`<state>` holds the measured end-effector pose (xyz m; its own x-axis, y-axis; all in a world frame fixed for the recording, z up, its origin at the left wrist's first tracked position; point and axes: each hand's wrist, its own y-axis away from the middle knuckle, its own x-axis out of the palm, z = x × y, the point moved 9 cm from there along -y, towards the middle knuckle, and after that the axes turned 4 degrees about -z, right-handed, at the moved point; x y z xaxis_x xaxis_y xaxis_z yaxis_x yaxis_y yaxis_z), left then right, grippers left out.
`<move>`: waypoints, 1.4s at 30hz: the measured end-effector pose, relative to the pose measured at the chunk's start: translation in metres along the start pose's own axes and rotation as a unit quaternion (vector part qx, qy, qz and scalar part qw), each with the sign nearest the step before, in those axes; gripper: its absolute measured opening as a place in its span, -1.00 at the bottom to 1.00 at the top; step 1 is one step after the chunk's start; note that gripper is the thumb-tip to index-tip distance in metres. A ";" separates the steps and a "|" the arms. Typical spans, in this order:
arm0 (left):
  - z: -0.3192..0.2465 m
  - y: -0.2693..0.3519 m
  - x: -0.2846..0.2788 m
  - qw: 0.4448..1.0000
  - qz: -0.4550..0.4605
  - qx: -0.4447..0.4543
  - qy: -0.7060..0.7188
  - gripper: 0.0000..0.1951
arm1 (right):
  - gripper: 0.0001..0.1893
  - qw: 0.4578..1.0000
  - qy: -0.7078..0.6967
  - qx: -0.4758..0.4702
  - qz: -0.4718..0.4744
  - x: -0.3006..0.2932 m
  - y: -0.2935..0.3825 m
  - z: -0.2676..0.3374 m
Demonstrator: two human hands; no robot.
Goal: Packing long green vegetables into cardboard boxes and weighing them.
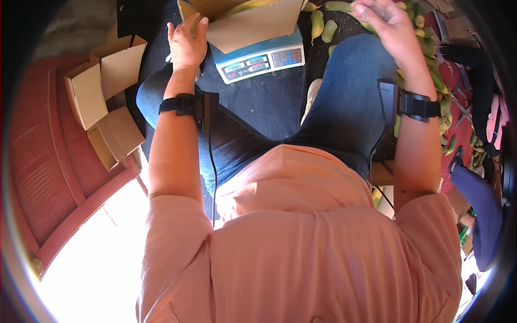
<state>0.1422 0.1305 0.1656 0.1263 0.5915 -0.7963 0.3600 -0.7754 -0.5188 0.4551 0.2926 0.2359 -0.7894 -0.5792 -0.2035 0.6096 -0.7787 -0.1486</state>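
Observation:
My left hand (188, 44) is beside the left corner of a cardboard carton (254, 28), fingers apart and seemingly holding nothing. Its thumb overlaps the carton's edge, and I cannot tell whether it touches. The carton rests on the blue platform of a white digital scale (260, 64) and has a yellow-green vegetable (250, 5) inside. My right hand (385, 30) is at the upper right, over a long green vegetable, perhaps a cucumber (338, 6). Its fingertips reach the top edge of the view, so whether it grips this vegetable is unclear.
Open cardboard boxes (117, 135) stand at the left by a red panel (48, 161). Short green-yellow vegetables (317, 25) lie right of the scale, and a long heap of them (434, 68) runs down the right. Another person's dark-blue clothed limb (478, 214) shows at the far right.

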 end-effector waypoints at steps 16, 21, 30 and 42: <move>0.057 0.121 -0.022 0.945 -0.021 -0.303 0.120 -0.61 | -0.73 0.977 0.196 0.004 -0.086 -0.174 0.102 0.023; 0.091 0.139 -0.015 0.953 -0.013 -0.274 0.130 -0.64 | -0.74 0.961 0.234 0.057 -0.134 -0.267 0.167 -0.010; 0.084 0.144 -0.013 0.971 0.038 -0.222 0.077 -0.66 | -0.70 0.886 0.361 0.224 -0.187 -0.371 0.303 -0.179; 0.091 0.156 -0.027 0.959 0.105 -0.264 0.000 -0.66 | -0.57 0.662 0.036 0.660 -0.354 -0.219 0.442 -0.392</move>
<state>0.1105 -0.0264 0.0776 0.2474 0.4348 -0.8659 0.7445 -0.6573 -0.1173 0.9254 0.1701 -0.1645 -0.8097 0.0193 -0.5865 -0.5415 -0.4097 0.7341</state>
